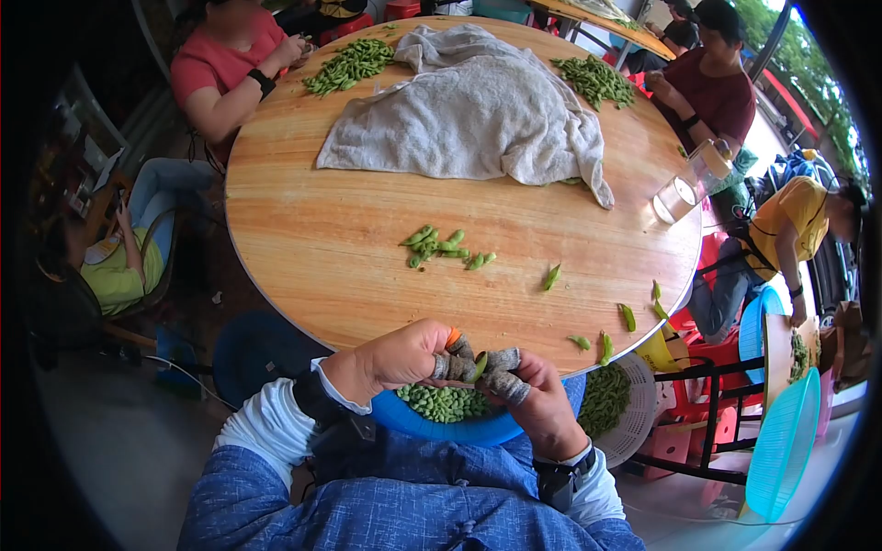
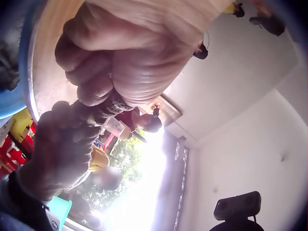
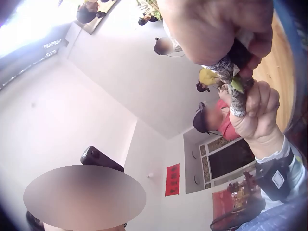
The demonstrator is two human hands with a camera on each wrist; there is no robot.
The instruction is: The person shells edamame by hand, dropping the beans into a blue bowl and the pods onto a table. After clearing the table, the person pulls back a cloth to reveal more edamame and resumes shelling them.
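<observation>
Over the table's near edge, both hands meet at a green soybean pod [image 1: 480, 366]. The left hand [image 1: 390, 358] pinches it from one side, the right hand [image 1: 542, 402] from the other. Grey wrapping covers the thumbs and some fingers, with an orange band on one left finger. In the right wrist view the pod [image 3: 237, 85] shows green between the wrapped fingertips; in the left wrist view the fingers hide it. Below the hands, a blue basin [image 1: 491, 432] holds shelled green beans [image 1: 441, 401].
A small heap of pods [image 1: 432, 244] lies mid-table [image 1: 312, 239], with several loose pods [image 1: 627, 317] toward the right edge. Beyond are a grey cloth [image 1: 469, 119], larger pod piles [image 1: 354, 66] and a clear jug [image 1: 680, 193]. A white basket [image 1: 645, 404] of pods stands right. People sit around.
</observation>
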